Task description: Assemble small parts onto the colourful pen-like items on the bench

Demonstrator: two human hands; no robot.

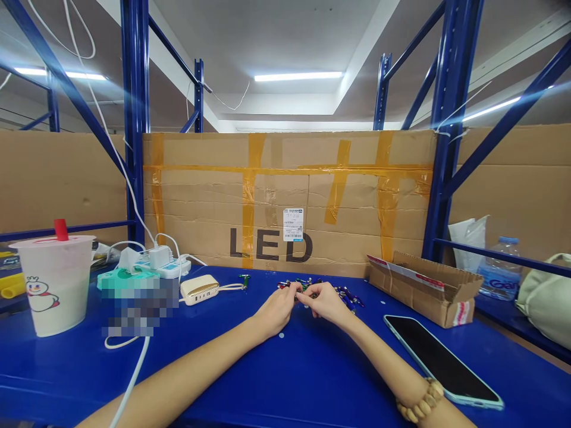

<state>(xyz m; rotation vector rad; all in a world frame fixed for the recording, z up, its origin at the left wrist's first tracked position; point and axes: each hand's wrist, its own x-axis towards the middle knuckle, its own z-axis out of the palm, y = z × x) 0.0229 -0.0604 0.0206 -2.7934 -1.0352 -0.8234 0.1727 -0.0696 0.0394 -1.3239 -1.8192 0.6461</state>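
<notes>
My left hand (278, 307) and my right hand (329, 302) meet over the blue tabletop (285, 380), their fingertips pinched close together. Whatever lies between the fingers is too small and too covered to make out. Just behind and beside them is a loose pile of small shiny metallic pieces (352, 296) in blue, purple, red and green, partly hidden by my hands. Apart from the pile, to the left, lies a small green T-shaped piece (244, 280). A small pale disc (281, 336) rests on the table near my left wrist.
A phone (439, 356) and an open cardboard box (419, 288) are on the right, a water bottle (502, 270) beyond. To the left are a white power bank (199, 290), a power strip (167, 267), cables and a drink cup (57, 285). A cardboard panel (200, 196) closes the back.
</notes>
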